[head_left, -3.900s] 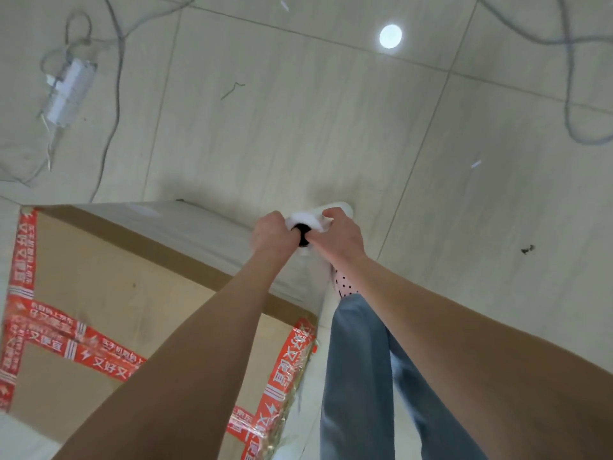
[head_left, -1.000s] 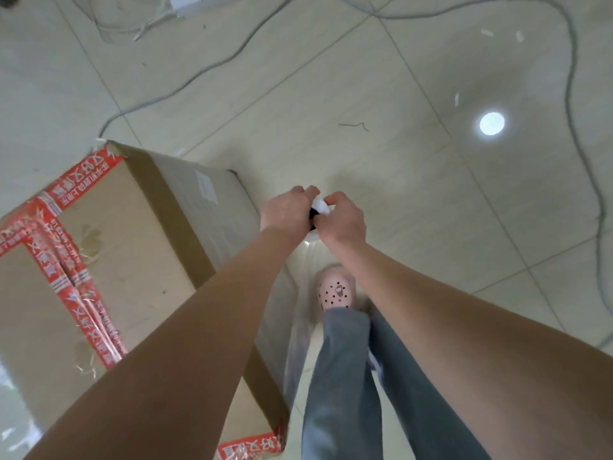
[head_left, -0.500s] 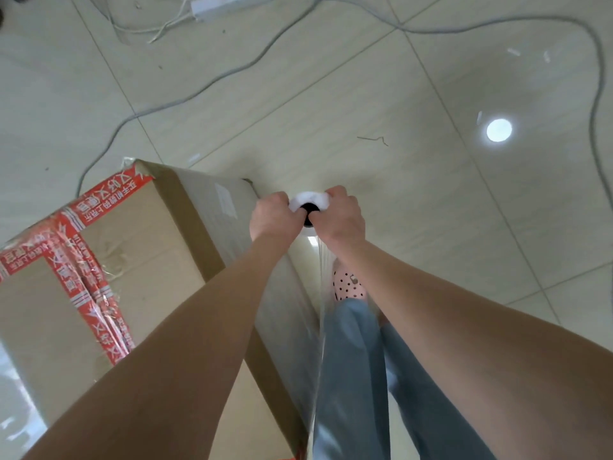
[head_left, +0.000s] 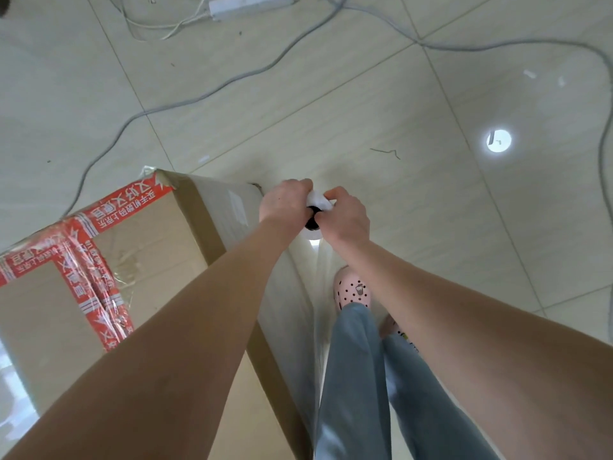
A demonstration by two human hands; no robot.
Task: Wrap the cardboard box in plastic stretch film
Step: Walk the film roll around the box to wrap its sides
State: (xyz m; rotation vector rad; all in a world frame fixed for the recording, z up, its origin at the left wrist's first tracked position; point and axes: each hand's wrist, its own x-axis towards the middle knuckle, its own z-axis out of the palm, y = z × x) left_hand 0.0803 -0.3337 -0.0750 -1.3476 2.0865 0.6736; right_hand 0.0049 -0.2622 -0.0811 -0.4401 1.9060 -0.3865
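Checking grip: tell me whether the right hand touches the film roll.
Touching. The head view shows the right hand gripping the top of the film roll.

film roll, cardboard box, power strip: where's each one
film roll (head_left: 316,200): head view, white top end
cardboard box (head_left: 146,237): head view, bare top face
power strip (head_left: 252,5): head view, white casing

The stretch film roll (head_left: 315,198) is almost wholly hidden between the left hand (head_left: 285,202) and the right hand (head_left: 346,217) at frame centre; only a white rim and a dark core show. The cardboard box (head_left: 149,237) is cut off by the left and bottom edges. Lower right of centre, one shoe (head_left: 388,325) is mostly hidden behind the jeans (head_left: 355,376).
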